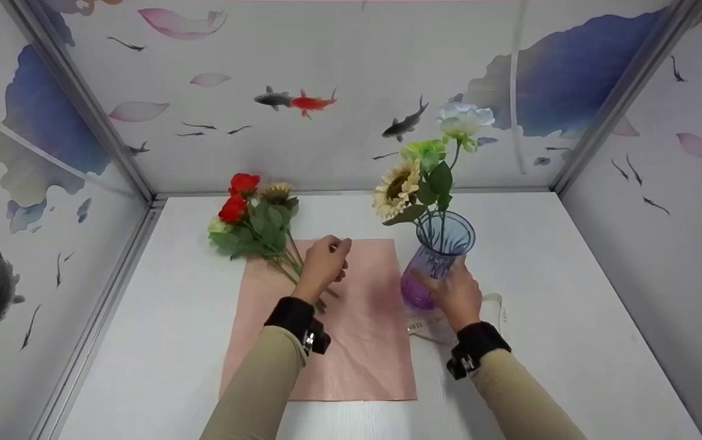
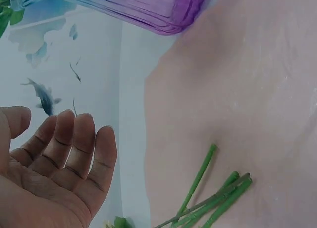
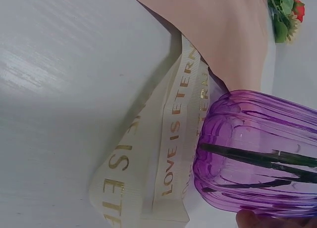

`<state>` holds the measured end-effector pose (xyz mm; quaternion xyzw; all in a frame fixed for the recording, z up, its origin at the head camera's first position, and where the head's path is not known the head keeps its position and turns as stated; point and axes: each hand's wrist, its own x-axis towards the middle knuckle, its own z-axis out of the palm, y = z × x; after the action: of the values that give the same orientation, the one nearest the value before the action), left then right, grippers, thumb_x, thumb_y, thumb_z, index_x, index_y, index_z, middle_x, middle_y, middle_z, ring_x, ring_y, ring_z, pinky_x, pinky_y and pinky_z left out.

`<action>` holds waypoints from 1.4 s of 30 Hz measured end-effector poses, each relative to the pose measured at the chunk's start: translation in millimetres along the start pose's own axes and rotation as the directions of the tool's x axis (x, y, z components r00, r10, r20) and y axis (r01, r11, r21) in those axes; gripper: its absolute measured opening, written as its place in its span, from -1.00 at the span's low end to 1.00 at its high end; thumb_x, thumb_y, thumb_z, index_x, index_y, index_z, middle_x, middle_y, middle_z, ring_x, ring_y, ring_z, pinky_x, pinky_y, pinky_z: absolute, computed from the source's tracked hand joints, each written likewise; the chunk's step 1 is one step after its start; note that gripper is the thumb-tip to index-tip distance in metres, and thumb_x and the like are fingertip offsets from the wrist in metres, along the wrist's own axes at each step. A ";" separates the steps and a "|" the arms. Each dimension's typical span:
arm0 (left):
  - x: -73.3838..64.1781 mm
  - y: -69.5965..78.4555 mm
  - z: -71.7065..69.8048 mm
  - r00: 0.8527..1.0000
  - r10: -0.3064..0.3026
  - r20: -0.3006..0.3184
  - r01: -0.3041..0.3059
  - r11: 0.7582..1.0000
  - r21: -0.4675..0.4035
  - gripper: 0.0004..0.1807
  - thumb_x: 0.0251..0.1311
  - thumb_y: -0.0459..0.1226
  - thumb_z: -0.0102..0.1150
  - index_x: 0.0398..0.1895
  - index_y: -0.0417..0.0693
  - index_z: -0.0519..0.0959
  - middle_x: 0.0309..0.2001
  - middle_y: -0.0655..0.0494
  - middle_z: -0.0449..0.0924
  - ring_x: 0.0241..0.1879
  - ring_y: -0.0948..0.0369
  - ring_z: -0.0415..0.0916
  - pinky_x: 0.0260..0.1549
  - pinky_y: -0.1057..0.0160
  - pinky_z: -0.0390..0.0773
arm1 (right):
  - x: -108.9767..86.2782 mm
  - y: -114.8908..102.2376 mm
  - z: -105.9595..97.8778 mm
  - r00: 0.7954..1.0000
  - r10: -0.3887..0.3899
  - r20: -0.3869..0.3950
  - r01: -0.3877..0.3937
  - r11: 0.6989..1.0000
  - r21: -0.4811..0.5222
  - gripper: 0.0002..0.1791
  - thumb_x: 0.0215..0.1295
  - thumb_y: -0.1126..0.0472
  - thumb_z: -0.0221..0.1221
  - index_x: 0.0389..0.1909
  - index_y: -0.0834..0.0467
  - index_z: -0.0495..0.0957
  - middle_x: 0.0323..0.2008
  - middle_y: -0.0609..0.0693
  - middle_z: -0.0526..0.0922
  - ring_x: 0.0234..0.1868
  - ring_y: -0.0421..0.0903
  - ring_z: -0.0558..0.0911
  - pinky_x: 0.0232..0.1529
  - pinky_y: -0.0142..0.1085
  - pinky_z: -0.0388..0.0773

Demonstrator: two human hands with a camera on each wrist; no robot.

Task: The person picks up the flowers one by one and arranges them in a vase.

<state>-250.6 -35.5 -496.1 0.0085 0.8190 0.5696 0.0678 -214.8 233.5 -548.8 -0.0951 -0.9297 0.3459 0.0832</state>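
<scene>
A blue-to-purple glass vase (image 1: 421, 278) holds a cream sunflower (image 1: 398, 188), a green bloom (image 1: 425, 153) and a white flower (image 1: 464, 121), their stems showing through the purple glass in the right wrist view. My right hand (image 1: 460, 293) grips the vase low on its right side. My left hand (image 1: 325, 263) hovers over the pink sheet (image 1: 369, 360), nothing in it; its palm and loosely bent fingers (image 2: 84, 139) show in the left wrist view. Beneath and beyond it lie red flowers (image 1: 233, 209) and another sunflower (image 1: 276, 192), their green stems (image 2: 218, 203) reaching onto the sheet.
Cream ribbon (image 3: 173, 134) with gold lettering lies folded beside the vase's base, partly under the sheet's edge. The white table (image 1: 564, 348) is bounded by printed panels (image 1: 326, 146) at the back and both sides.
</scene>
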 end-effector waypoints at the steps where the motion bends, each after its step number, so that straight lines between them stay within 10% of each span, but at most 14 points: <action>1: -0.2 -2.4 -2.3 1.000 -0.004 -0.006 0.004 1.000 0.000 -0.65 0.55 -0.03 0.02 -0.07 -0.14 0.57 -0.36 -0.17 0.63 -0.48 0.04 0.59 -0.43 0.21 0.62 | -0.1 0.0 0.1 1.000 -0.006 -0.002 0.006 1.000 -0.005 0.33 0.05 -0.54 0.30 0.58 0.23 -0.01 0.23 0.36 0.57 0.08 0.41 0.65 0.04 0.27 0.58; 42: -0.6 -61.7 -39.8 0.980 -0.098 -0.172 0.122 0.984 0.132 -0.67 0.56 -0.16 -0.07 0.09 -0.18 0.59 -0.14 -0.08 0.58 -0.36 0.12 0.47 -0.30 0.14 0.48 | -0.1 -0.7 1.3 0.999 -0.038 -0.039 0.038 0.999 0.001 0.22 0.10 -0.44 0.35 0.52 0.24 0.06 0.12 0.38 0.64 -0.04 0.44 0.68 -0.11 0.29 0.62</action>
<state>-250.9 -94.3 -540.0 -0.0792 0.8594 0.5042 0.0307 -215.2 232.1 -549.4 -0.0839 -0.9292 0.3434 0.1078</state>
